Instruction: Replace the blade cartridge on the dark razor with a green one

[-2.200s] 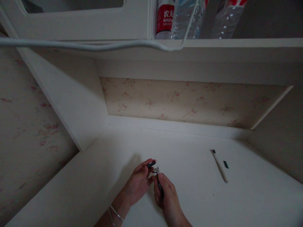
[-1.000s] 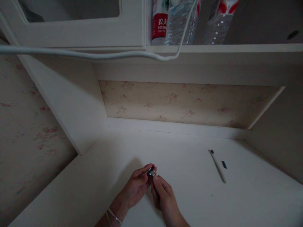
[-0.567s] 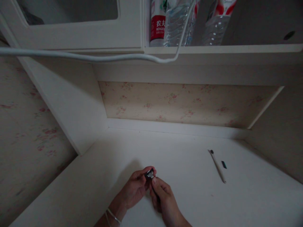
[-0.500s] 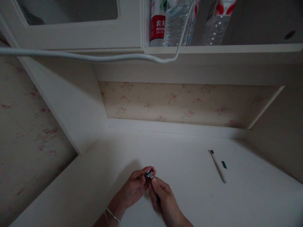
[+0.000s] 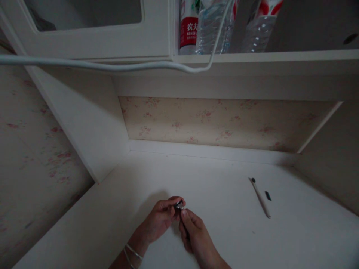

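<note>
Both hands meet low in the middle of the head view, just above the white desk top (image 5: pixel 224 224). My left hand (image 5: pixel 161 216) is closed, its fingers and thumb pinching a small black-and-silver piece (image 5: pixel 179 205). My right hand (image 5: pixel 196 233) is closed too, wrapped round a dark slim handle (image 5: pixel 185 232) that leads up to the silver piece, with the thumb against its lower edge. Fingers hide most of the object, so its exact kind is unclear. A thin pale stick with a dark end (image 5: pixel 261 200) and a small dark strip (image 5: pixel 268 195) lie on the desk to the right.
Overhead, a shelf (image 5: pixel 252 56) holds several plastic bottles (image 5: pixel 214 30), beside a white cabinet door (image 5: pixel 106 43). A pale cable (image 5: pixel 112 67) crosses in front of the shelf. Side panels (image 5: pixel 81 112) flank the desk, and floral wallpaper (image 5: pixel 213 119) covers the back.
The silver piece looks slightly tilted compared with before, and both hands sit nearly in place with their grips kept. The whole view has shifted a little.
</note>
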Tool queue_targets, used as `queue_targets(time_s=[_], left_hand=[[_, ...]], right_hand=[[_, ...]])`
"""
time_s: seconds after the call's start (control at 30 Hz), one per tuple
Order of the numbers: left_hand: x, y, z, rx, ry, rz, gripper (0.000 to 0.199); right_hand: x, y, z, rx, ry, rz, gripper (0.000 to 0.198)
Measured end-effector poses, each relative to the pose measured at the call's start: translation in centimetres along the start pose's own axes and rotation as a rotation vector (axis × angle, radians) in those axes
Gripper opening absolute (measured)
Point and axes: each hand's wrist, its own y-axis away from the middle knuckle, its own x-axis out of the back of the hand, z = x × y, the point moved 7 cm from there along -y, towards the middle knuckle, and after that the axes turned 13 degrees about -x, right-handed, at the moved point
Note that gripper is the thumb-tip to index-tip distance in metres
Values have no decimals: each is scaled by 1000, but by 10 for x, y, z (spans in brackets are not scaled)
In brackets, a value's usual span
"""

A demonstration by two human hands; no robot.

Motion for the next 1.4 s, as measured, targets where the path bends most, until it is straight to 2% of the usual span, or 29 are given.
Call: queue_targets(time_s=[0.23,0.37,0.67,0.83,1.03,1.2,1.4], left_hand=[[1,-1,-1,54,30,47,31],[5,-1,-2,52,50,58,30],[8,0,-4,58,40,26,31],[2,-2,-2,11,84,19,28],[7,-2,-7,-11,180,64,26],[0,0,-7,3,180,30,19],[-6,0,-7,15,134,10,24]], right_hand=[[-3,1,-5,71,31,-27,55],[-3,2,-4,42,38,-24,56],[-2,2,-7,81,72,-26,52],[-1,2,-4,86,-5,-14,53],[-1,7,-6,106,-43,12,54],[-2,6,-4,54,-122,17,51],[-3,3,-1,27,-155,-12,50]])
